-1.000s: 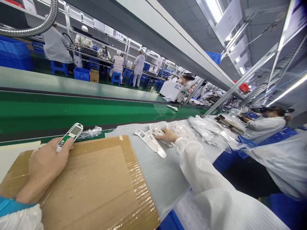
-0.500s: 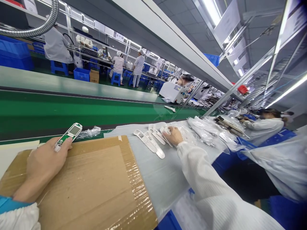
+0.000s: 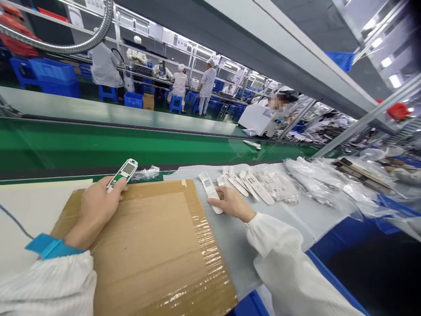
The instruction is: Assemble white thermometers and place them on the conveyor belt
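Note:
My left hand (image 3: 100, 204) is closed around the lower end of a small white handheld device (image 3: 129, 168), whose screen and green circuit board lie bare. It holds the device over the far left edge of a taped cardboard sheet (image 3: 144, 245). To the right of the cardboard, my right hand (image 3: 232, 202) pinches a long white plastic cover (image 3: 206, 182) by its side, thumb toward me. Beyond that hand, several similar white covers (image 3: 261, 189) lie fanned on the pale sheet, some partly hidden behind others.
Crumpled clear wrap (image 3: 149, 172) lies past the device. Bags of small parts (image 3: 278, 182) and clear plastic bags (image 3: 312, 182) sit to the right. A green conveyor belt (image 3: 115, 147) crosses behind, bearing one white piece (image 3: 252, 144). A metal post (image 3: 355, 123) slants at right. Co-workers sit and stand farther off.
My right hand has come left from the pile of covers and now has one cover at the cardboard's edge. My left hand still holds the device. The view has swung left.

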### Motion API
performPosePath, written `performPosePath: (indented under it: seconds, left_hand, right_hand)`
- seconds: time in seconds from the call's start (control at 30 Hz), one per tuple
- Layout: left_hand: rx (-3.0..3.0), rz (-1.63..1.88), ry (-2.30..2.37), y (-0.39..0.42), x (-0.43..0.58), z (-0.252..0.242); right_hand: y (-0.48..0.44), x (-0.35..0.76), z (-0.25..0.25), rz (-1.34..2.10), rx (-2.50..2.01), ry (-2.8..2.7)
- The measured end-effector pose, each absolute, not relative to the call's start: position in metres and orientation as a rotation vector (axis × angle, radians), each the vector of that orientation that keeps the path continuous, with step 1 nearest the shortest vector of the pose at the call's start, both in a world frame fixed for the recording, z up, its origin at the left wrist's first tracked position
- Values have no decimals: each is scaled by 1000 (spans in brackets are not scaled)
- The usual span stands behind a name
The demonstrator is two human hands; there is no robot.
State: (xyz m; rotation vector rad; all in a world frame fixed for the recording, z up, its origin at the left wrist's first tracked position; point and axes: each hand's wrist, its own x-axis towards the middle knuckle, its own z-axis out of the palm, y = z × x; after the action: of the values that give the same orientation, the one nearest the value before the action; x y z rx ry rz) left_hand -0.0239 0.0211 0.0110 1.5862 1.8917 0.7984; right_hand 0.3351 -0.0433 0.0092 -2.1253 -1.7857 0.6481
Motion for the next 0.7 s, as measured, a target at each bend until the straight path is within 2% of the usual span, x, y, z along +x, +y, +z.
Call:
performPosePath:
  seconds: [0.13, 0.27, 0.4, 0.5, 0.6, 0.7]
  left_hand:
    - [1338, 1085, 1510, 16, -18, 5]
    - [1201, 1136, 1125, 8, -6, 5]
    - [1110, 1130, 973, 1, 2, 7]
    - [1067, 1116, 904, -1, 4, 7]
    - [1043, 1114, 848, -4, 5, 7]
    - [1043, 1108, 843, -6, 6, 9]
  right_hand:
    - [-41, 328, 9, 397, -2264, -1869]
    - [-29, 311, 14, 64, -2267, -1892]
    - [-11, 296, 20, -141, -2412, -1919]
    - [4, 296, 21, 35, -2544, -1939]
    - [13, 306, 18, 331, -2449, -2031]
    - [14, 315, 15, 367, -2385, -2030]
